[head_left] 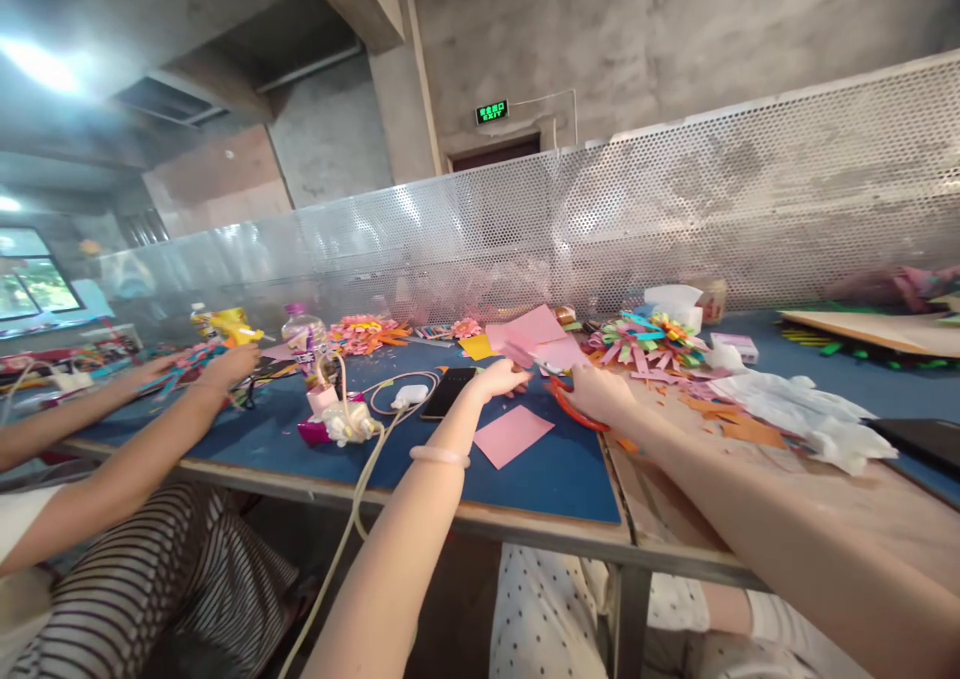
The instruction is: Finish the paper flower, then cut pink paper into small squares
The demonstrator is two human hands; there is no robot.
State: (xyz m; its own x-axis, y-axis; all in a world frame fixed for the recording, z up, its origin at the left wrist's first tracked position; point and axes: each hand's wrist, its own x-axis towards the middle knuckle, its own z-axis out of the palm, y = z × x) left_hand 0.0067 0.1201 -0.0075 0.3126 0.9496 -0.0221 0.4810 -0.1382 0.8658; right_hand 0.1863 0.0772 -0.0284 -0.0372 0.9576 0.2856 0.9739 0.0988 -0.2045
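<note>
My right hand (600,395) is closed round the orange handles of a pair of scissors (574,409), whose blades point left toward my other hand. In the fingers of my left hand (501,379) is a small piece of pink paper (521,344), blurred and close to the blades. A flat sheet of pink paper (514,435) lies on the blue table top (555,489) just below my hands. More pink sheets (536,325) and a yellow one (475,347) lie behind them. A black phone (448,393) rests left of my left wrist.
Fringed paper strips (637,344) are heaped behind my right hand, near a crumpled white plastic bag (814,414). On the left stand a power strip with cables (341,419) and a bottle (304,334). Another person's hand (234,364) holds a yellow glue gun (236,326). A perforated metal screen (450,244) runs behind.
</note>
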